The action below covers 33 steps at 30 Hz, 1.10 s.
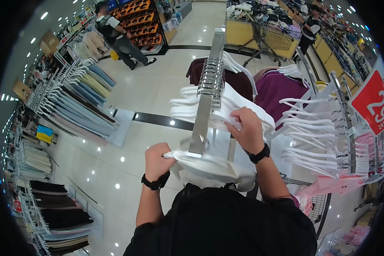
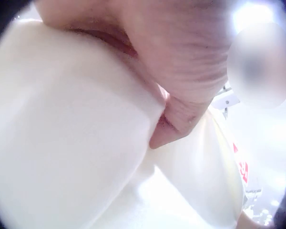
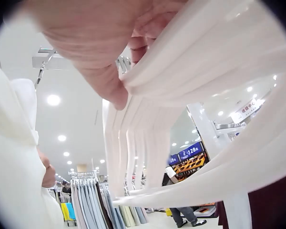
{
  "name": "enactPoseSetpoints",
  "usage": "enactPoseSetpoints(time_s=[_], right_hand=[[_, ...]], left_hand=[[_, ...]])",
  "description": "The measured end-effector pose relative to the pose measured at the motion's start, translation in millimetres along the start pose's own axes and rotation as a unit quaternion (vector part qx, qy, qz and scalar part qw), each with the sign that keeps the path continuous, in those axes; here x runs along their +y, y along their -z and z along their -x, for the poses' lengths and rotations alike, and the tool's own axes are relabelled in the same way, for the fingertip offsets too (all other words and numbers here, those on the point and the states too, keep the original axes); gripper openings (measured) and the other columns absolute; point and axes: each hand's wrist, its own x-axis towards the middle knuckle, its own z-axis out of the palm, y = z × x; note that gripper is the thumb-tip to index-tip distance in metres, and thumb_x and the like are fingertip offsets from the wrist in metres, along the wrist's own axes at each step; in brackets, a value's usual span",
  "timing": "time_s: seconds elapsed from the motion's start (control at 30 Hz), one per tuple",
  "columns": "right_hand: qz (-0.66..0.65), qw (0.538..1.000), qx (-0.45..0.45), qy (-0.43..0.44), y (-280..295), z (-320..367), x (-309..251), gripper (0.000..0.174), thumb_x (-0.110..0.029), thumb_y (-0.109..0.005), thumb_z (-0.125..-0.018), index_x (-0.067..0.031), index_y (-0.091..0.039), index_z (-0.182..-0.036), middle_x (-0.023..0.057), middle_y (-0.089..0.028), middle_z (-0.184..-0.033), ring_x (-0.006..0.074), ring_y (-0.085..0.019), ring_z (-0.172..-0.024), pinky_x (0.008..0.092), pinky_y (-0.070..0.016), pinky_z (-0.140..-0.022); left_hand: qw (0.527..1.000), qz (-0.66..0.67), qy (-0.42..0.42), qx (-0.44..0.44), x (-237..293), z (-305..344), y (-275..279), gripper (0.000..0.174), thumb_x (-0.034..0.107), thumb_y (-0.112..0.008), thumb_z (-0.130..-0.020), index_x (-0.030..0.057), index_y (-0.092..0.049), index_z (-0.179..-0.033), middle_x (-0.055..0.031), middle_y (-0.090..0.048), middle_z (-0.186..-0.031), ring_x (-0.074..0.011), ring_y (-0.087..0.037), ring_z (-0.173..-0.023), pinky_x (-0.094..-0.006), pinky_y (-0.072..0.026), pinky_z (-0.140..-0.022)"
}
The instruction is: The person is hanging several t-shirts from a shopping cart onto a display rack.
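My left hand (image 1: 159,160) grips one shoulder end of a white garment (image 1: 213,167), which hangs at the near end of a metal rail (image 1: 200,123). Up close in the left wrist view, the thumb presses into the pale cloth (image 2: 66,129). My right hand (image 1: 248,130) holds white plastic hangers (image 1: 185,112) bunched farther along the same rail. In the right wrist view its thumb lies on one side of the hangers (image 3: 143,129), with curled fingers on the other. The hangers' metal hooks (image 1: 211,79) crowd together behind the garment.
Beyond the hangers hang a dark maroon garment (image 1: 234,83) and a purple one (image 1: 279,91). More white hangers (image 1: 311,128) fill a rack at right, beside a red price sign (image 1: 373,102). Clothes racks (image 1: 81,94) line the left. A person (image 1: 119,36) stands in the aisle.
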Motion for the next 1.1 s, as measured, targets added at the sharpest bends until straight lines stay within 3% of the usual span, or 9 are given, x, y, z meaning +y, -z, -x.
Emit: enactPoseSetpoints(time_s=[0.13, 0.23, 0.43, 0.6, 0.67, 0.77, 0.87, 0.93, 1.1], right_hand=[[-0.022, 0.999, -0.023, 0.03, 13, 10, -4, 0.03, -0.01, -0.084, -0.078, -0.0048, -0.067, -0.102, 0.0056, -0.059, -0.079, 0.0257, -0.06, -0.073, 0.0341, -0.0477, -0.067], [-0.024, 0.999, -0.018, 0.038, 17, 24, -2, 0.024, -0.014, -0.08, -0.084, -0.0068, -0.067, -0.104, 0.0073, -0.068, -0.091, 0.0269, -0.066, -0.084, 0.0372, -0.052, -0.072], [-0.01, 1.0, -0.015, 0.006, 35, 59, 4, 0.022, -0.014, -0.073, -0.091, -0.0045, -0.068, -0.111, 0.0128, -0.072, -0.101, 0.0338, -0.067, -0.089, 0.0412, -0.053, -0.076], [-0.07, 0.988, 0.007, -0.138, 48, 109, -8, 0.019, -0.011, -0.067, -0.094, -0.0033, -0.067, -0.111, 0.0155, -0.071, -0.1, 0.0385, -0.064, -0.092, 0.0444, -0.0514, -0.08], [-0.079, 0.987, 0.027, -0.135, 46, 108, -17, 0.018, -0.01, -0.067, -0.094, -0.0032, -0.067, -0.111, 0.0156, -0.07, -0.1, 0.0385, -0.064, -0.095, 0.045, -0.0502, -0.083], [0.01, 0.993, 0.076, -0.087, 45, 114, -20, 0.027, -0.013, -0.069, -0.092, -0.0033, -0.064, -0.117, 0.0156, -0.066, -0.115, 0.0383, -0.061, -0.105, 0.0467, -0.0484, -0.089], [0.038, 0.983, 0.097, -0.152, 55, 152, -28, 0.033, -0.018, -0.069, -0.093, -0.0036, -0.063, -0.122, 0.0171, -0.064, -0.12, 0.0388, -0.06, -0.11, 0.0463, -0.0489, -0.093], [0.04, 0.97, 0.103, -0.217, 51, 213, -36, 0.036, -0.02, -0.069, -0.093, -0.0038, -0.062, -0.124, 0.0181, -0.063, -0.123, 0.0391, -0.06, -0.113, 0.0458, -0.0491, -0.096], [0.071, 0.911, -0.069, -0.4, 33, 368, -60, 0.043, -0.034, -0.067, -0.095, -0.0048, -0.062, -0.127, 0.0204, -0.066, -0.126, 0.0385, -0.064, -0.114, 0.047, -0.0505, -0.099]], left_hand=[[0.998, -0.001, 0.064, 0.005, -14, 8, -12, 0.025, 0.008, -0.08, -0.07, 0.002, -0.056, -0.066, -0.0103, -0.055, -0.064, -0.0287, -0.053, -0.059, -0.0371, -0.041, -0.055], [0.996, -0.012, 0.083, 0.013, -17, 13, -17, 0.023, 0.008, -0.081, -0.071, 0.0012, -0.059, -0.073, -0.0112, -0.061, -0.073, -0.0306, -0.06, -0.07, -0.0376, -0.0458, -0.063], [0.993, -0.008, 0.065, 0.099, -27, 24, -18, 0.035, 0.004, -0.076, -0.085, 0.0005, -0.064, -0.118, -0.0188, -0.066, -0.126, -0.0375, -0.063, -0.119, -0.0429, -0.0481, -0.103], [0.987, -0.052, 0.055, 0.144, -32, 39, -15, 0.033, 0.007, -0.069, -0.093, -0.0005, -0.061, -0.125, -0.0188, -0.064, -0.131, -0.0355, -0.059, -0.125, -0.0418, -0.0443, -0.108], [0.98, -0.003, 0.133, 0.146, -39, 66, -11, 0.035, 0.008, -0.07, -0.094, 0.0005, -0.061, -0.128, -0.0171, -0.064, -0.131, -0.0319, -0.061, -0.121, -0.041, -0.046, -0.106], [0.98, -0.01, 0.182, 0.085, -62, 120, -13, 0.038, 0.011, -0.07, -0.095, 0.001, -0.06, -0.13, -0.0152, -0.065, -0.13, -0.0286, -0.063, -0.114, -0.0401, -0.049, -0.101], [0.984, 0.001, 0.176, 0.016, -67, 128, -14, 0.036, 0.015, -0.07, -0.096, 0.001, -0.061, -0.128, -0.0147, -0.067, -0.126, -0.0281, -0.066, -0.107, -0.0396, -0.0517, -0.095], [0.975, 0.04, 0.181, -0.126, -63, 159, -16, 0.033, 0.019, -0.07, -0.097, -0.0011, -0.063, -0.121, -0.0151, -0.072, -0.113, -0.0265, -0.071, -0.095, -0.038, -0.0548, -0.085], [0.911, 0.052, 0.176, -0.37, -59, 228, -21, 0.035, 0.025, -0.072, -0.095, -0.0001, -0.066, -0.119, -0.0139, -0.074, -0.104, -0.0267, -0.074, -0.09, -0.0375, -0.0562, -0.08]])
